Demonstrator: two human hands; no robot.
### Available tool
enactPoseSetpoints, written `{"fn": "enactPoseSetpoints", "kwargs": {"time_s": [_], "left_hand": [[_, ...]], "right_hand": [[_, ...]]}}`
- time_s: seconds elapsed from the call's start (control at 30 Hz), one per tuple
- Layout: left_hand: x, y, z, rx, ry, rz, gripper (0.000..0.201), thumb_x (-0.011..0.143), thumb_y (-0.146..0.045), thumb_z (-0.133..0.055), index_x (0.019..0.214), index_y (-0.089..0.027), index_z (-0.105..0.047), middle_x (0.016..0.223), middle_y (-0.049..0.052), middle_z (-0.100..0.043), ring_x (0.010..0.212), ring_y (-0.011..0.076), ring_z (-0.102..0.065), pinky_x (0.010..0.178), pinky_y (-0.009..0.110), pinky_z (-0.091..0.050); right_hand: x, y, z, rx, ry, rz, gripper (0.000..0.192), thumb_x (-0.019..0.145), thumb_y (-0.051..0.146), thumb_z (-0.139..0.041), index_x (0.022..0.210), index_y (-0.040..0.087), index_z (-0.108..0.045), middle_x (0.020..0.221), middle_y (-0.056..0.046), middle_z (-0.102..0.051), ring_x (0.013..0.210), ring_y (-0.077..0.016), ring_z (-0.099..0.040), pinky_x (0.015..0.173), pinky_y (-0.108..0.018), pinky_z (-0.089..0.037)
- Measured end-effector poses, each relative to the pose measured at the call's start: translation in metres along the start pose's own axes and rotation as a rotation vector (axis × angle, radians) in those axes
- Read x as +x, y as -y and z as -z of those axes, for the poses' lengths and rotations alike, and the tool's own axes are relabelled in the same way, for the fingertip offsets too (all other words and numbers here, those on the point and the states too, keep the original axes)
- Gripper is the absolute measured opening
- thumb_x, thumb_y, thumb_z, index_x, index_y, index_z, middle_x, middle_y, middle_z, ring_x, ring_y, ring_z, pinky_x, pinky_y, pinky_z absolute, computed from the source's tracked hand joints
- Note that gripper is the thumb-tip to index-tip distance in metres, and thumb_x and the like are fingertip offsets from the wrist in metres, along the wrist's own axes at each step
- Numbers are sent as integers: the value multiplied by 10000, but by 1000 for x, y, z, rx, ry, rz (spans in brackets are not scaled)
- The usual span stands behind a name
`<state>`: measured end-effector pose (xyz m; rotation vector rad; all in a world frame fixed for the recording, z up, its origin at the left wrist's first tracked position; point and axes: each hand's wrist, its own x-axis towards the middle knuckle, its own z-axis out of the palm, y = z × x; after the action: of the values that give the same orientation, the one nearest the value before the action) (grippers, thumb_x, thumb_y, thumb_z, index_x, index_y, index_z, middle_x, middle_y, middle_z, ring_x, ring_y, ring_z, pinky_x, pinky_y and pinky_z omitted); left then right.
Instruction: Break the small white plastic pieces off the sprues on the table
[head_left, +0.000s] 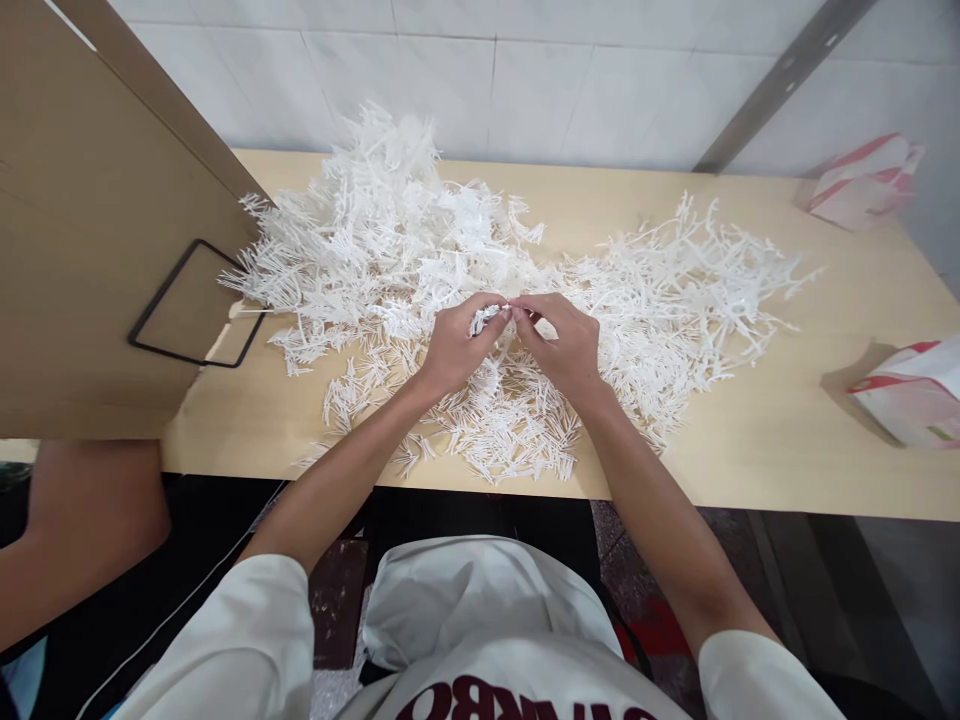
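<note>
Both hands meet over the middle of a long pale wooden table (pixel 787 440), fingertips pinched together on one small white plastic comb-like sprig (pixel 501 316) held just above the heap; the left hand (pixel 456 345) grips its left end between thumb and fingers, and the right hand (pixel 564 345) grips its right end the same way, the two thumbs almost touching. Under and around the hands lies a broad loose pile of white plastic branching pieces (pixel 390 240), thickest at the far left, with a thinner spread of the same white pieces (pixel 690 290) reaching to the right and a scatter of short tufts (pixel 510 430) along the near edge. At the left a tall brown cardboard panel (pixel 82 250) stands on the table, a black rectangular wire frame (pixel 196 305) lying against it. Two pink-and-white paper packets sit well apart on the right, one far (pixel 862 180) against the white tiled wall (pixel 525 70), one nearer (pixel 911 395). Another person's bare arm (pixel 75 540) shows at the near left, below the table edge
</note>
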<state>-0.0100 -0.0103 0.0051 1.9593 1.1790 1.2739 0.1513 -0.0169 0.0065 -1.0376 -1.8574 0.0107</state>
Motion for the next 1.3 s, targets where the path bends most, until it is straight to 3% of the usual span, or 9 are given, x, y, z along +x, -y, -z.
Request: {"fn": "enactPoseSetpoints", "kwargs": {"time_s": [0.17, 0.33, 0.43, 0.57, 0.77, 0.97, 1.3], "left_hand": [[-2, 0, -1, 112, 37, -45, 134, 868, -285, -559, 922, -202, -649, 832, -11, -715, 712, 105, -625, 658, 232, -459], [-2, -1, 1, 92, 54, -68, 79, 821, -242, -590, 834, -187, -645, 765, -26, -699, 680, 99, -606, 644, 227, -445], [0, -1, 2, 19, 31, -52, 98, 837, -264, -587, 852, -190, -651, 792, -19, -705, 724, 105, -620, 677, 231, -464], [4, 1, 4, -61, 14, -15, 131, 856, -305, -597, 897, -200, -664, 872, -5, -719, 814, 114, -644, 752, 246, -493], [7, 3, 7, -86, 59, -33, 167, 868, -335, -596, 935, -208, -682, 959, 6, -729, 918, 129, -661, 849, 267, -500], [0, 2, 3, 121, 116, -106, 155, 870, -297, -562, 915, -206, -678, 848, -13, -729, 731, 110, -650, 663, 235, -464], [0, 4, 5, 204, 178, -120, 123, 835, -269, -559, 830, -203, -663, 734, -16, -706, 607, 104, -591, 583, 243, -408]], "right_hand": [[-1, -2, -1, -47, -19, 41, 140, 834, 140, -531, 855, 211, -650, 783, -5, -693, 678, -111, -623, 621, -263, -524], [-1, -1, -1, -12, -5, 42, 122, 784, 122, -543, 786, 210, -627, 704, 16, -646, 634, -102, -591, 586, -250, -503], [0, 3, 0, 79, -8, -44, 106, 806, 151, -560, 832, 212, -643, 754, 12, -668, 650, -98, -601, 623, -257, -521], [4, 4, 4, 283, 83, -210, 123, 824, 236, -628, 938, 239, -674, 888, 5, -703, 728, -102, -636, 688, -273, -545], [6, -3, 8, 414, 97, -299, 82, 789, 248, -672, 865, 244, -704, 856, 11, -714, 767, -114, -649, 700, -285, -544], [4, 1, 8, 286, 126, -292, 72, 682, 144, -636, 718, 199, -607, 688, 39, -641, 608, -89, -550, 589, -257, -473], [0, 0, 7, 164, 173, -228, 97, 670, 163, -612, 662, 206, -526, 640, 50, -588, 574, -82, -496, 568, -252, -426]]}}
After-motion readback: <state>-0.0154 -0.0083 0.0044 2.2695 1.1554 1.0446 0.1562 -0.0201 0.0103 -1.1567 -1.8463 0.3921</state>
